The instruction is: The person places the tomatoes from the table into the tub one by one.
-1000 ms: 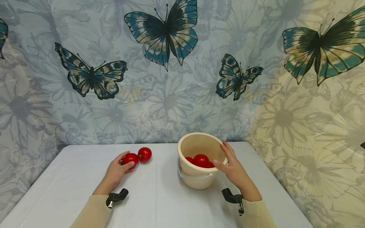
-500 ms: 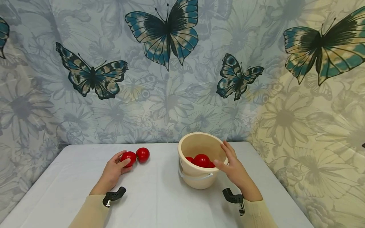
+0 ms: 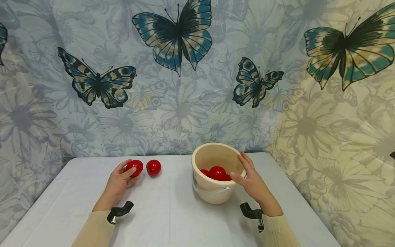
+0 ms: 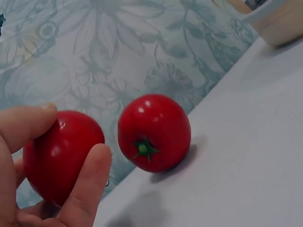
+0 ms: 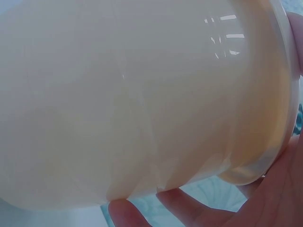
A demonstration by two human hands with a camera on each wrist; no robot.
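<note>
My left hand (image 3: 116, 181) grips a red tomato (image 3: 134, 168) between thumb and fingers, at the left of the white table. Some fingers reach round beneath the tomato, as the left wrist view also shows. A second tomato (image 4: 154, 133), with a green star-shaped stem end, sits on the table just right of the held one, a small gap between them. Right of the table's middle stands a cream bucket (image 3: 213, 196) with several red tomatoes (image 3: 217, 173) inside. My right hand (image 3: 254, 181) holds the bucket's right side, thumb and forefinger at the rim, other fingertips against the outer wall.
The bucket's pale handle (image 3: 213, 192) hangs down along its front. Behind the white table (image 3: 172, 219) rises a wall covering (image 3: 185, 127) with butterflies and flowers. Each wrist wears a black camera mount.
My left hand has drawn the held tomato leftward and slightly back, opening a gap to the second tomato, which has turned so its stem end shows. My right hand and the bucket stay put.
</note>
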